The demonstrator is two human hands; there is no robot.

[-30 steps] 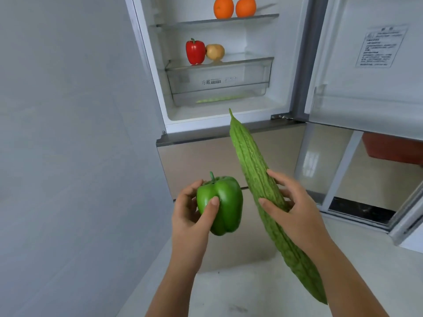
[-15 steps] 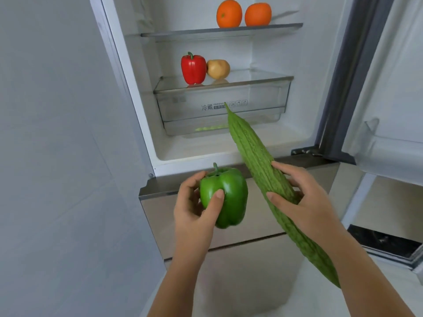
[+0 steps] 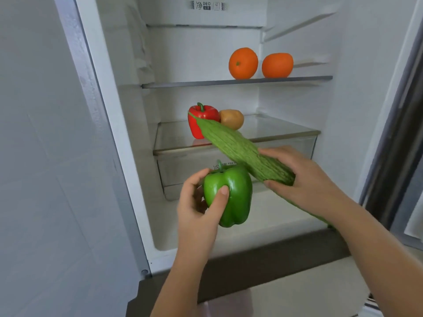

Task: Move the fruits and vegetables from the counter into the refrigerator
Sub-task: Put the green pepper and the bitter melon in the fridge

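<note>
My left hand [image 3: 201, 209] grips a green bell pepper [image 3: 231, 195] in front of the open refrigerator [image 3: 128, 133]. My right hand [image 3: 304, 179] holds a long bitter gourd [image 3: 238, 147] around its middle; its tip points up-left over the glass crisper cover [image 3: 274, 131]. Both items hover at the fridge's lower compartment opening. Inside, a red bell pepper [image 3: 196, 126] and a potato [image 3: 232, 118] sit on the crisper cover. Two oranges [image 3: 243, 62] [image 3: 277, 65] rest on the shelf [image 3: 235, 82] above.
A clear crisper drawer [image 3: 183, 172] lies under the glass cover, behind the held vegetables. A grey wall [image 3: 45, 156] runs along the left. The fridge door's edge [image 3: 393, 133] stands at the right. A brown lower drawer front [image 3: 274, 261] sits below the opening.
I have come closer to the fridge, and both hands have risen with the pepper and gourd. The gourd's tip now reaches over the crisper cover, in front of the red pepper.
</note>
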